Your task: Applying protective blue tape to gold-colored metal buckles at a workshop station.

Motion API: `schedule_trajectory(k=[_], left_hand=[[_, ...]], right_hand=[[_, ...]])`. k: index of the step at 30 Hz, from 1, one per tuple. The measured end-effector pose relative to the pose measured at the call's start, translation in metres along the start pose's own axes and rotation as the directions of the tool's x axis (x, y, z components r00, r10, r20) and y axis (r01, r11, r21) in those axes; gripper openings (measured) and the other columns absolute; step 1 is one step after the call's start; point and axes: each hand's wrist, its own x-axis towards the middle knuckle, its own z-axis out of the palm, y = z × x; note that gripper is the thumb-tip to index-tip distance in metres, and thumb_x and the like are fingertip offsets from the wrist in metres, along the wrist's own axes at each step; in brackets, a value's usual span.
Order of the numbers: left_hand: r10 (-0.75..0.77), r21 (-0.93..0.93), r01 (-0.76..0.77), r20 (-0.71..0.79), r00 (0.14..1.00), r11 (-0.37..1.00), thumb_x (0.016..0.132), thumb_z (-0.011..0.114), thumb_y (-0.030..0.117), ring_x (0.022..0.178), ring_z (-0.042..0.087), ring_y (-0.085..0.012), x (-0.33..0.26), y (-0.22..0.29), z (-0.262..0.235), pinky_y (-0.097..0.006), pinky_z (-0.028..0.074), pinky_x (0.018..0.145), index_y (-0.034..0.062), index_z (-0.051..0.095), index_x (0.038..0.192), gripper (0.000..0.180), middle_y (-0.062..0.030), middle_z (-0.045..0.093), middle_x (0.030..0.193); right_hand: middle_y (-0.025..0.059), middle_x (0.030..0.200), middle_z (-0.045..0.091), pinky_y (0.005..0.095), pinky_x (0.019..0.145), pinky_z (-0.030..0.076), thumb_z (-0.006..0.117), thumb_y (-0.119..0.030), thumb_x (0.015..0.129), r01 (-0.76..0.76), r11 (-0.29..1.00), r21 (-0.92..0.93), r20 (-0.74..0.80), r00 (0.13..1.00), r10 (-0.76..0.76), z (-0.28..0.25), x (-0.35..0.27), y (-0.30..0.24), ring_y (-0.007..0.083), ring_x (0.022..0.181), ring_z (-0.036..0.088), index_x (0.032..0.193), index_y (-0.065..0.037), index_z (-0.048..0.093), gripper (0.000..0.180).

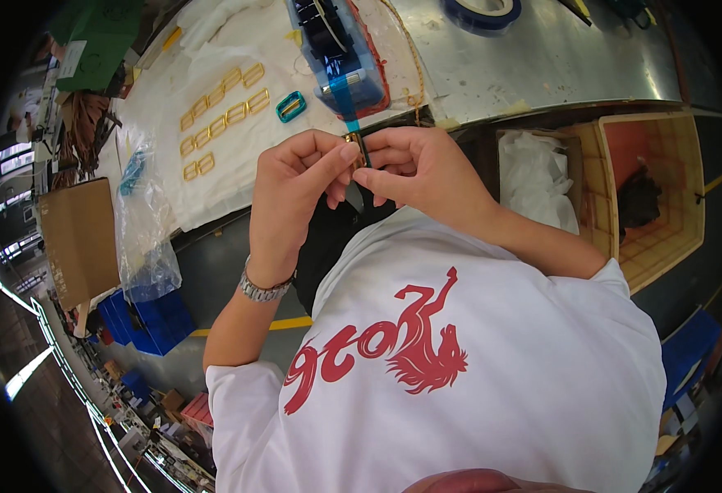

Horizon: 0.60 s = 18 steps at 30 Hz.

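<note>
My left hand (295, 185) and my right hand (414, 168) meet above the table's front edge and together pinch a small gold buckle (356, 144). A strip of blue tape (345, 103) runs from the buckle up to the blue tape dispenser (336, 49) on the table. Both hands' fingertips close on the buckle from either side. A metal watch sits on my left wrist.
Several gold buckles (221, 115) lie in rows on a white sheet (213, 172), with one teal-wrapped buckle (290, 106) beside them. A clear plastic bag (143, 238) hangs at the left. A wooden crate (657, 189) and white wrapping (533, 177) sit at the right. A blue tape roll (482, 11) lies at the back.
</note>
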Motion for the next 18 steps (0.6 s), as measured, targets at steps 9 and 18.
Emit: schedule_trajectory(k=[9, 18], left_hand=[[0.006, -0.01, -0.007, -0.025, 1.0, 1.0, 0.102, 0.078, 0.016, 0.065, 0.06, -0.005, -0.001, -0.004, 0.003, -0.021, 0.046, 0.058, -0.0008, 0.076, 0.1, 0.017, 0.0003, 0.07, 0.079], [-0.029, -0.156, 0.022, -0.043, 0.999, 0.988, 0.103, 0.077, 0.02, 0.097, 0.067, -0.009, -0.011, -0.022, 0.011, -0.026, 0.053, 0.088, -0.0033, 0.073, 0.13, 0.036, -0.004, 0.076, 0.109]], right_hand=[[0.0043, 0.088, 0.079, 0.0213, 0.061, 0.052, 0.077, -0.017, 0.098, 0.0, 0.998, -0.056, -0.019, 1.0, -0.001, -0.001, 0.001, -0.003, 0.0045, 0.073, 0.068, 0.118, 0.007, 0.075, 0.031], [0.0093, 0.091, 0.08, 0.023, 0.07, 0.058, 0.077, -0.011, 0.094, 0.1, 0.995, -0.026, -0.019, 0.995, -0.101, 0.0, -0.002, -0.001, 0.0069, 0.079, 0.071, 0.119, 0.009, 0.075, 0.032]])
